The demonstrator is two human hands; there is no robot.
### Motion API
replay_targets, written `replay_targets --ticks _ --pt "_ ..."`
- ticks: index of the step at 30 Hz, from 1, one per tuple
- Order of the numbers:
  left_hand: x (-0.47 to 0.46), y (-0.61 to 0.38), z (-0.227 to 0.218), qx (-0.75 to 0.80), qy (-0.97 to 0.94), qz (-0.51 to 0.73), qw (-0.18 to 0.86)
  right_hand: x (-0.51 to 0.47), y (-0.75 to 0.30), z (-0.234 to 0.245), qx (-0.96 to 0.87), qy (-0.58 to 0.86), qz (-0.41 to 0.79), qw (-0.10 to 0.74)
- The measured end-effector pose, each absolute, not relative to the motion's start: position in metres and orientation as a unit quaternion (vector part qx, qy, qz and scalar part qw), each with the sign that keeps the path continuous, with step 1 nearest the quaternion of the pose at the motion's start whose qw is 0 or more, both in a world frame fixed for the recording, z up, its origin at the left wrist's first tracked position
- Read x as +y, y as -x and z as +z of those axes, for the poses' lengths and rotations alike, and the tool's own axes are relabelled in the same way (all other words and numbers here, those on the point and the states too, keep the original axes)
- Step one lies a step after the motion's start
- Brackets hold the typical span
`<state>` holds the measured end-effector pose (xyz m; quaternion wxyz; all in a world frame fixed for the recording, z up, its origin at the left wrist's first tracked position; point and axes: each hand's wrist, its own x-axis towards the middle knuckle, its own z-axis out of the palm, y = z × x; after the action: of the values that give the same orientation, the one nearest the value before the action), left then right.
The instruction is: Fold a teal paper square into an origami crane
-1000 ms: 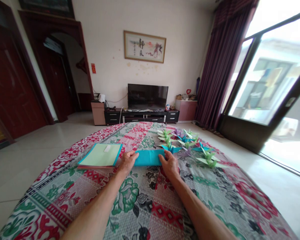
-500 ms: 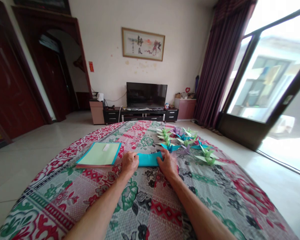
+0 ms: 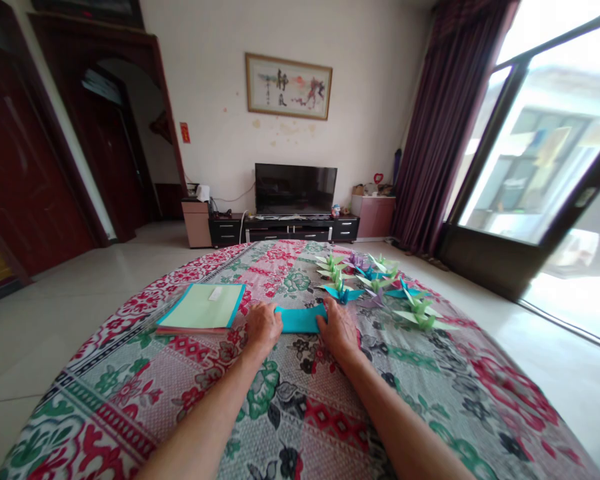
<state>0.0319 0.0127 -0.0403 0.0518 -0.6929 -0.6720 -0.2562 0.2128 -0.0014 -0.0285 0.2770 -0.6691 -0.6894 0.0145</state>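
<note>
A folded teal paper [image 3: 300, 319] lies flat on the flowered tablecloth [image 3: 290, 413] in front of me. My left hand [image 3: 263, 326] presses on its left end with curled fingers. My right hand [image 3: 338, 327] presses on its right end, fingers laid over the paper's edge. Both hands rest on the cloth and cover the ends of the strip.
A stack of coloured paper sheets [image 3: 202, 309], light green on top, lies left of my hands. Several folded paper cranes [image 3: 375, 283] in green, teal and purple stand behind and right of the strip. Beyond the round table are a tiled floor, a TV [image 3: 295, 189] and a glass door [image 3: 545, 167].
My hands have slid closer together along the teal paper, so less of it shows between them. The camera has shifted slightly.
</note>
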Motion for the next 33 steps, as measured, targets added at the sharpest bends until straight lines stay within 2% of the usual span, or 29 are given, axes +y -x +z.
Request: replay_targets --ticks 11,17,22,26,30,33 --pt "0.011 -0.033 -0.037 -0.673 0.678 -0.294 0.0 0.0 -0.213 -0.031 -0.691 0.666 0.01 0.281" --pt "0.006 -0.033 -0.038 -0.652 0.695 -0.294 0.078 -0.004 -0.212 -0.027 -0.695 0.661 -0.043 0.28" --pt "0.003 -0.038 -0.03 -0.592 0.748 -0.269 0.132 -0.004 -0.211 -0.024 -0.756 0.602 -0.089 0.24" --pt "0.003 -0.042 -0.023 -0.589 0.784 -0.178 0.086 0.002 -0.213 -0.025 -0.797 0.567 -0.051 0.201" --pt "0.004 -0.041 -0.022 -0.602 0.784 -0.147 0.023 0.004 -0.216 -0.031 -0.791 0.566 -0.009 0.23" --pt "0.002 -0.039 -0.023 -0.592 0.79 -0.153 0.03 0.0 -0.213 -0.035 -0.774 0.58 -0.015 0.254"
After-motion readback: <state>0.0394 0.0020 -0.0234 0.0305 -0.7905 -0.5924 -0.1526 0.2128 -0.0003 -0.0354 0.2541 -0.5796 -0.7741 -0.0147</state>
